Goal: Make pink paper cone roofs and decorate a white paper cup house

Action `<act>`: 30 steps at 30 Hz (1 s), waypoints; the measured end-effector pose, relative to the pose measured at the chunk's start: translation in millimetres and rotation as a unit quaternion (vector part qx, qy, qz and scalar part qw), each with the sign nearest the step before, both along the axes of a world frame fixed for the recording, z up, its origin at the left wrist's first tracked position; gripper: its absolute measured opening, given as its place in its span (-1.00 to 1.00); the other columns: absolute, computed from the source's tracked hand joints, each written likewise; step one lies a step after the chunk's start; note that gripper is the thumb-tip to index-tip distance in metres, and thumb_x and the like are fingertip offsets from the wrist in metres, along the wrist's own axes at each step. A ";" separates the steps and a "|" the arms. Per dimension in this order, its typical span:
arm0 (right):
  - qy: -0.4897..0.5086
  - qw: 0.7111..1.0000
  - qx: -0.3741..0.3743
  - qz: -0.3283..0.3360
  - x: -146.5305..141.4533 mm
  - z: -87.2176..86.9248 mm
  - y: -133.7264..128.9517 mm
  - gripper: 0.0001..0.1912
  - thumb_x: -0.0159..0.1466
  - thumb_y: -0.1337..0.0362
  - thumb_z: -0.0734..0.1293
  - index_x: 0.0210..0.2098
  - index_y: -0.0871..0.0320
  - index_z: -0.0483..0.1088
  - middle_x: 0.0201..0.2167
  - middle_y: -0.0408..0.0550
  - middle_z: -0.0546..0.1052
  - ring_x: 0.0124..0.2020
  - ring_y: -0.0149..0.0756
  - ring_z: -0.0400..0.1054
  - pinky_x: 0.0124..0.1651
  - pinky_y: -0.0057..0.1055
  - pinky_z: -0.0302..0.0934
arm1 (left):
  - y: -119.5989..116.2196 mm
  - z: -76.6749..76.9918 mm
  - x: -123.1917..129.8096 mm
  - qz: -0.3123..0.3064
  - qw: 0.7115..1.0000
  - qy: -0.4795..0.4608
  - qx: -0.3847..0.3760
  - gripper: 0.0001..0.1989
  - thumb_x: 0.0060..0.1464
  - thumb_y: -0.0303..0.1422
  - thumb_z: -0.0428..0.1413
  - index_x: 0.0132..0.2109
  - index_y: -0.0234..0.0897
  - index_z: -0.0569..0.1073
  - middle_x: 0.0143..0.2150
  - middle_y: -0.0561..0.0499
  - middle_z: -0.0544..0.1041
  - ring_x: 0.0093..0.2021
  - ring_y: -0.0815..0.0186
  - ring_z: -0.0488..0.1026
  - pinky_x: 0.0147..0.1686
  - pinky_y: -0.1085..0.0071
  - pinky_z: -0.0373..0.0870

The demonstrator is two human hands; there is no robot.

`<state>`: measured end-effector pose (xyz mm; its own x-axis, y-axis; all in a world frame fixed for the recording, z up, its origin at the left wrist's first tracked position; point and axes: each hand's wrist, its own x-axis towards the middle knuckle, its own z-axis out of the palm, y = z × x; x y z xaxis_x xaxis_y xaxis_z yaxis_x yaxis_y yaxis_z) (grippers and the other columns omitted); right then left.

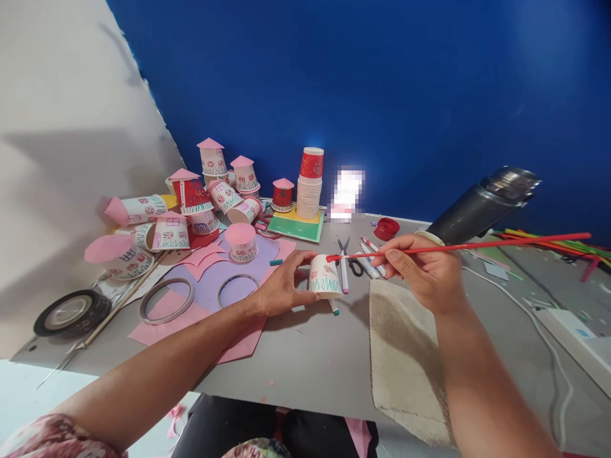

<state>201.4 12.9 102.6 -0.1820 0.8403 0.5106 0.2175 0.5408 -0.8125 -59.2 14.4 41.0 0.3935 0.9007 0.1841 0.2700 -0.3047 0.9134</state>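
Note:
My left hand (281,286) grips a white paper cup (325,280) from its left side, thumb low and fingers behind. The cup stands bottom up, with red flowers and green grass strokes drawn on its wall. Between the thumb and fingers of my right hand (420,270) is a long thin red stick (491,245). Its red tip meets the cup's upper edge, and its other end reaches far to the right. Just behind the cup lie scissors (351,259) and several markers (371,261). A green-capped marker (335,308) shows partly under the cup.
Decorated cups with pink paper roofs (241,234) crowd the left. A cup stack (310,194) stands at the back. Tape rings (167,301), black tape (71,312) and pink paper (238,340) lie left; a cloth (403,356), dark flask (477,207) and white cable (525,318) right.

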 end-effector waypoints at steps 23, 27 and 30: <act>-0.030 0.999 -0.005 -0.021 -7.4 -12.0 3.8 -0.79 0.37 0.14 0.33 -0.32 0.13 0.45 -0.47 -0.11 0.60 -0.58 -0.43 0.37 -0.52 -0.46 0.27 | -3.8 5.7 1.3 -0.001 0.996 0.067 0.054 -0.33 -0.11 -0.30 0.32 0.16 -0.13 0.32 0.15 -0.10 0.35 0.13 0.07 0.40 0.12 0.08 0.41; -0.034 0.999 -0.010 -0.023 -7.0 -12.4 3.7 -0.78 0.36 0.13 0.33 -0.32 0.12 0.45 -0.47 -0.10 0.60 -0.57 -0.42 0.37 -0.50 -0.43 0.28 | -4.2 5.8 1.3 -0.001 0.997 0.062 0.046 -0.33 -0.11 -0.29 0.32 0.17 -0.13 0.32 0.17 -0.10 0.34 0.15 0.08 0.40 0.14 0.09 0.39; -0.037 0.999 -0.008 -0.019 -6.8 -11.6 3.3 -0.79 0.37 0.12 0.32 -0.31 0.12 0.45 -0.46 -0.09 0.60 -0.57 -0.40 0.37 -0.50 -0.41 0.28 | -4.2 5.9 1.2 -0.002 0.997 0.063 0.041 -0.34 -0.10 -0.30 0.32 0.17 -0.13 0.31 0.16 -0.10 0.34 0.14 0.07 0.40 0.14 0.08 0.39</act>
